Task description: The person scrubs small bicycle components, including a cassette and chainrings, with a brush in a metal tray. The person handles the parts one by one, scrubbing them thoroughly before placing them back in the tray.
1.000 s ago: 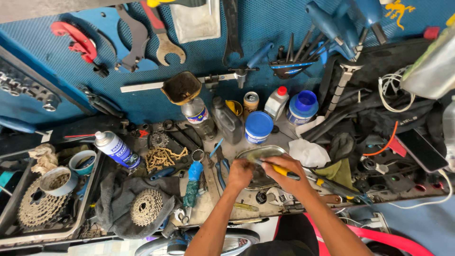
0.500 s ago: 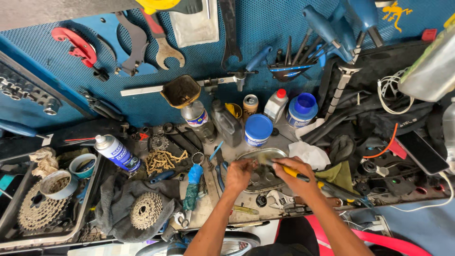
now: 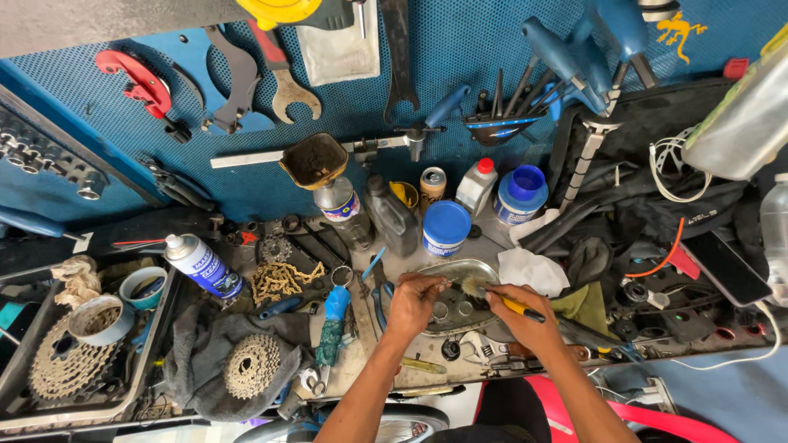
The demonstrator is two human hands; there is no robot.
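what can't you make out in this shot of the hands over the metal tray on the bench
Head view only:
- Small part pinched in the left hand: hidden by its fingers, too small to identify.
- Brush in the right hand: its handle is mostly covered by the hand.
- Metal tray: contents hidden by both hands.
- Sprocket cluster: partly covered by a tape roll.

Cluttered bench under blue pegboard (image 3: 492, 49), tools hung.

Spray can (image 3: 203, 267) at 9 o'clock; cassette (image 3: 252, 366) on grey rag at 7; gold chain (image 3: 280, 279) left of centre; blue-lidded tub (image 3: 446, 227) near centre; red cutter (image 3: 141, 80) at 10.
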